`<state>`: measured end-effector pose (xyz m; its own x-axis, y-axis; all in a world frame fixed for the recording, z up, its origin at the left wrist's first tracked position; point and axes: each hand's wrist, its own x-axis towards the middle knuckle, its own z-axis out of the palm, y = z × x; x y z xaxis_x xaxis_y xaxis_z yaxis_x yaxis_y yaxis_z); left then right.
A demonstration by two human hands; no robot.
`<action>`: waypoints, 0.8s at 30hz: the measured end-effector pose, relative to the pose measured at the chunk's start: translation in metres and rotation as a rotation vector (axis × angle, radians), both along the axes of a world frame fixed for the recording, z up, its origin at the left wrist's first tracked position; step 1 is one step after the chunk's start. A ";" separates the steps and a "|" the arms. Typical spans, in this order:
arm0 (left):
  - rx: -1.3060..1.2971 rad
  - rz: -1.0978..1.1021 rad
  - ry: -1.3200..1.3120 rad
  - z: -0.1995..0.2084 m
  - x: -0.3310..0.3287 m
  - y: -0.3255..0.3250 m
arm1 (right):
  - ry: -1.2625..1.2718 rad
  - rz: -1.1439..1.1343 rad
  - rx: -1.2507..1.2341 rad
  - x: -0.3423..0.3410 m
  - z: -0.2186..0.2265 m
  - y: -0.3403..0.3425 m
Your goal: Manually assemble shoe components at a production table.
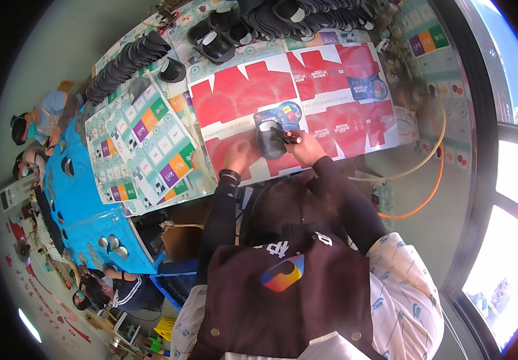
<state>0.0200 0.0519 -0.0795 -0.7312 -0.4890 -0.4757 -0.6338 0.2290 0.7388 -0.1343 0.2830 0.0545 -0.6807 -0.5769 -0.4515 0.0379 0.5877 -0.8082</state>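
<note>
In front of me lies a small dark, rounded, cup-like piece (270, 139) with a pale patch on its upper part, over a red-and-white printed sheet (229, 99). My left hand (242, 157) grips its left edge, with the fingers partly blurred. Closed around a short red-and-black handheld tool (293, 138) is my right hand (307, 149), at the piece's right side. The tool's tip is too small to make out. Similar dark curved pieces (217, 47) sit beyond the sheet, and a single one (172, 71) rests to its left.
Long nested stacks of dark pieces (130, 63) line the far left and the far side (316, 17). Colourful printed sheets (145, 138) cover the left. Yellow and orange hoses (441, 174) loop at right. People work along a blue-covered table (76, 186), beside a blue crate (175, 268).
</note>
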 end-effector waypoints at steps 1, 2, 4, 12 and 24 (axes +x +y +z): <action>0.106 0.031 0.042 0.002 0.004 -0.008 | -0.044 0.092 -0.021 -0.004 -0.003 0.002; 0.212 0.062 0.083 0.004 0.009 -0.016 | -0.045 0.086 -0.023 -0.004 -0.005 0.003; 0.467 0.211 0.104 0.016 0.019 -0.034 | -0.035 0.003 -0.024 -0.004 -0.008 0.007; 0.193 0.150 0.000 0.070 0.057 -0.115 | -0.121 0.135 -0.012 -0.015 0.001 0.006; 0.321 0.017 -0.019 0.030 0.010 -0.051 | -0.085 0.270 0.053 -0.016 -0.007 0.009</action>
